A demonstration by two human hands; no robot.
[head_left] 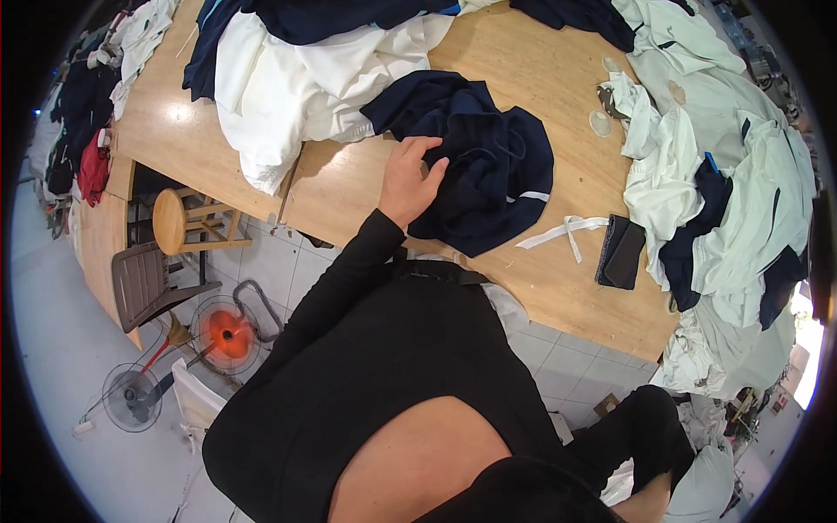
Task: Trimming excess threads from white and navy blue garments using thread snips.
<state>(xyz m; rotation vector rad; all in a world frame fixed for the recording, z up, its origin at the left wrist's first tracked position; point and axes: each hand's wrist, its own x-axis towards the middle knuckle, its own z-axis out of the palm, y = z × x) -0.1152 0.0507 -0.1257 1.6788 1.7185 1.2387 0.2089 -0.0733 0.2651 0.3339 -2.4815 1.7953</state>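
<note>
A crumpled navy garment with a short white strip at its edge lies on the wooden table in front of me. My left hand is at the garment's left side, its thumb and fingers apart over the dark cloth. Nothing is gripped in it that I can see. My right arm, in a black sleeve, is bent at the lower right; the hand itself is out of the picture. To the right of the garment lie a thin white ribbon and a dark folded pouch or wallet.
White cloth and more navy clothing are heaped at the far left of the table. A large pile of white garments covers the right side. On the floor at left are a wooden stool, a brown chair and an orange-centred fan.
</note>
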